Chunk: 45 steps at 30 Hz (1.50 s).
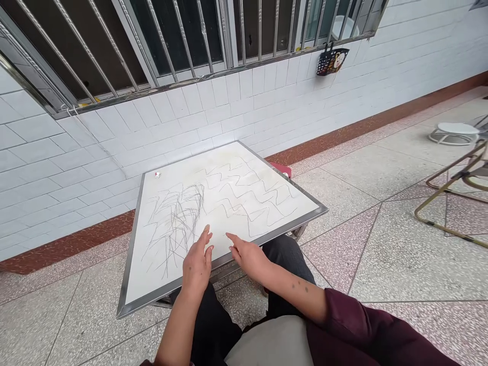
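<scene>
Wall: white rectangular tiles (pixel 213 109) above a reddish-brown baseboard (pixel 324 138), with silver metal window bars (pixel 181 38) across the top.
Floor: speckled grey and pink terrazzo (pixel 328 183), cut by thin dark lines.
Tabletop: square white tabletop with a grey metal rim (pixel 224 223), near the wall and in front of the seated person's dark-trousered legs (pixel 213 315).
Markings: thin dark wavy lines (pixel 247 190) on the right part of the tabletop; a dense tangle of dark strokes (pixel 179 213) on the left part.
Far left corner: small white-and-red object (pixel 157 175) on the tabletop, too small to identify.
Left hand: bare left hand (pixel 197 262) over the near edge, beside the tangle; grip open and empty, fingers pointing away from the body.
Right hand: bare right hand (pixel 246 254) near the left one but apart from it; grip open and empty, index finger extended.
Contact: cannot tell whether either hand touches the surface.
Sleeve: dark maroon (pixel 354 315), on the right arm.
Under the window: black perforated basket (pixel 328 62), hanging.
Right side: round white stool (pixel 456 129) and a tubular metal chair frame (pixel 423 208) on the floor.
</scene>
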Each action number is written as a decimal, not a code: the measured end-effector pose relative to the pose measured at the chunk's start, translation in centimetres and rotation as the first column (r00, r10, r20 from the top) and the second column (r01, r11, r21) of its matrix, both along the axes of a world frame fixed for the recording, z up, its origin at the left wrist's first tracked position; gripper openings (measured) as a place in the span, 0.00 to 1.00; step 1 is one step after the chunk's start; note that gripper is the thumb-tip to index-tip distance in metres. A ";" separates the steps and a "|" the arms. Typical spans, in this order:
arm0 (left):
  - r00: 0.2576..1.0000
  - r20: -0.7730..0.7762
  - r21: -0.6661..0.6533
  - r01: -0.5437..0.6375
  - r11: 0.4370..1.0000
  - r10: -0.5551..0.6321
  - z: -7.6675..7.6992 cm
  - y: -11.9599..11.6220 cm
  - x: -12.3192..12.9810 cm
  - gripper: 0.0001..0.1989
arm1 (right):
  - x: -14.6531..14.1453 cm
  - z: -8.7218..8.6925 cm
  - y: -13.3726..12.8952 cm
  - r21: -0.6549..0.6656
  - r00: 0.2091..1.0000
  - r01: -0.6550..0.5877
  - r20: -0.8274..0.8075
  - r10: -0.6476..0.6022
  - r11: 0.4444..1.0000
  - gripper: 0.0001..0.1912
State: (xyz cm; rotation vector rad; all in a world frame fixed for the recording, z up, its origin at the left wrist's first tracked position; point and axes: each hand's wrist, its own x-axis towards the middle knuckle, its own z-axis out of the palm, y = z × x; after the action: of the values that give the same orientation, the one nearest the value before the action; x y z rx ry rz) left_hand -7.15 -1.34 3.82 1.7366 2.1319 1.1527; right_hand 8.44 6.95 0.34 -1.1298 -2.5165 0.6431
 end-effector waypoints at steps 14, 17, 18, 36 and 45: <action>0.987 0.145 0.167 -0.091 0.982 0.067 -5.4 5.7 -1.4 0.17 | -3.7 -3.4 6.3 -0.003 0.991 0.091 -0.097 -0.091 0.996 0.20; 0.966 0.229 0.158 -0.158 0.975 0.119 -6.2 5.6 -1.4 0.18 | -3.2 -3.5 6.6 -0.103 0.975 0.028 -0.215 -0.049 0.994 0.19; 0.956 0.259 0.157 -0.184 0.970 0.139 -6.4 5.6 -1.4 0.19 | -3.0 -3.6 6.7 -0.187 0.953 -0.026 -0.302 -0.032 0.982 0.19; 0.916 0.401 0.047 0.007 0.999 -0.026 -0.3 2.4 1.7 0.20 | 0.3 -0.2 2.7 -0.538 0.699 -0.524 -0.714 -0.027 0.661 0.16; 0.980 0.167 0.034 0.102 0.994 -0.106 1.3 0.3 3.4 0.21 | 0.9 1.0 0.7 -0.273 0.789 -0.226 -0.614 0.011 0.935 0.06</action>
State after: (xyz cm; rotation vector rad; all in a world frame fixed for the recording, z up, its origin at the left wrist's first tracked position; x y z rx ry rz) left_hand -3.73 -1.06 5.07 1.6732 1.9137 1.2551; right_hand 9.34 7.66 1.31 -0.6903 -1.9635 1.2792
